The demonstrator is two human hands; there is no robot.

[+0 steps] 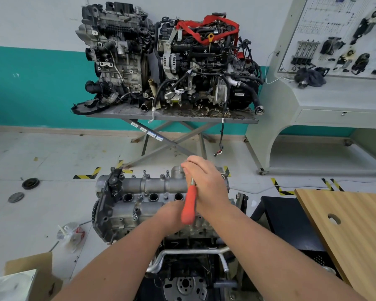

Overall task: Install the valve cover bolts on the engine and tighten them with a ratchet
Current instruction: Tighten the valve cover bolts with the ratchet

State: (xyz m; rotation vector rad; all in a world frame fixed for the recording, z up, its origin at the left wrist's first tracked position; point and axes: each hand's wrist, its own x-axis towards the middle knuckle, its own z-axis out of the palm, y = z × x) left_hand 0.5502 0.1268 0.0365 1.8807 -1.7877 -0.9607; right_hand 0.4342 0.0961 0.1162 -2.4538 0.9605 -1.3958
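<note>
The engine's grey valve cover [154, 185] lies in front of me, with three open plug wells along its middle. Several bolts [167, 173] stand in holes along its far edge and near its front. A ratchet with a red handle [189, 205] slants up toward the cover's far right end. My left hand [172, 216] grips the lower part of the red handle, mostly hidden behind it. My right hand [204, 181] lies over the ratchet's head with fingers bent down, hiding the head and whatever bolt is under it.
Two other engines [167, 61] sit on a folding metal table [172, 115] against the far wall. A wooden board [352, 231] lies at the right. A cardboard box [30, 272] is at the lower left, a plastic bag [71, 234] on the floor beside the engine.
</note>
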